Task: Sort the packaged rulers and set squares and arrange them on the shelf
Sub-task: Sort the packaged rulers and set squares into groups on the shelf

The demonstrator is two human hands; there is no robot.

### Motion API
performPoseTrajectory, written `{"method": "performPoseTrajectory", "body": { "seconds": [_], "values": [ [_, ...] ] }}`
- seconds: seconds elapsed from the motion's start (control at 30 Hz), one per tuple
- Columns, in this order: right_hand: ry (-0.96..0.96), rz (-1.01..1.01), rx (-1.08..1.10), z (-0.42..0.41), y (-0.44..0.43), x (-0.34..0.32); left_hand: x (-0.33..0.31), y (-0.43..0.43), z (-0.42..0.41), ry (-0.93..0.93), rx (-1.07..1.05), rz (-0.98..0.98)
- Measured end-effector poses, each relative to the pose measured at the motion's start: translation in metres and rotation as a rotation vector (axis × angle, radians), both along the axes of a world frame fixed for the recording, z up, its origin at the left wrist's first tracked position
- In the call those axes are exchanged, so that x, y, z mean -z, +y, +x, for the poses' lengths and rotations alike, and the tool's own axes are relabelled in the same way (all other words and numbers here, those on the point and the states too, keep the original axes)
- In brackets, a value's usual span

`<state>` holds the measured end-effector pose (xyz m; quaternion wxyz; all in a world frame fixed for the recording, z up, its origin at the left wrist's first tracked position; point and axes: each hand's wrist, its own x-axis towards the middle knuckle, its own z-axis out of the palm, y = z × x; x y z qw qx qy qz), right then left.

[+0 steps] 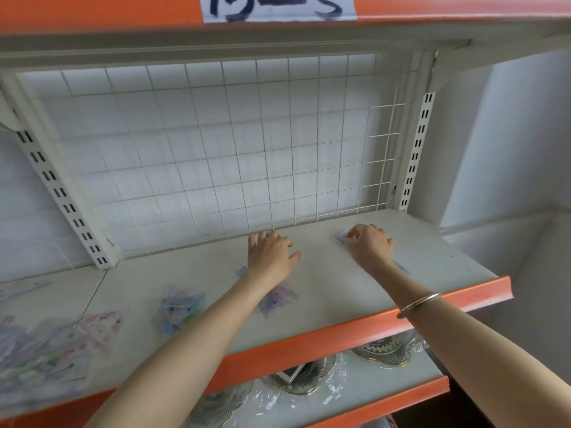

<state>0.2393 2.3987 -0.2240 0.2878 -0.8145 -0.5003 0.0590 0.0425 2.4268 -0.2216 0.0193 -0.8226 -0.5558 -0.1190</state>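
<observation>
My right hand [369, 245] rests on the white shelf [324, 291] near the back right, fingers curled on a clear packaged ruler set [343, 236] that runs under the palm toward the wrist. My left hand [270, 254] lies flat with fingers spread on the shelf's middle, over another clear pack with purple print [278, 296] that shows under the forearm. A bluish pack [177, 307] lies left of that arm. A pink-printed set square pack [103, 324] and a blurred pile of packs [37, 356] sit at the far left.
A white wire grid [216, 143] backs the shelf. The orange front lip [340, 329] runs under my forearms. The lower shelf holds dark patterned plates in plastic wrap [386, 350]. An upper orange shelf edge with a handwritten label [278, 7] hangs overhead.
</observation>
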Motion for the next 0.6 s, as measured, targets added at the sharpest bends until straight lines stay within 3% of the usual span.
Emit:
{"method": "performPoseTrajectory", "body": {
  "seconds": [0.23,0.6],
  "values": [
    [-0.090,-0.036,-0.283,-0.098,0.007,-0.007,-0.008,-0.014,-0.097,0.011,-0.138,-0.012],
    [-0.122,-0.051,-0.525,-0.288,0.003,-0.016,-0.022,-0.047,-0.294,0.015,-0.322,-0.037]
  ]
}}
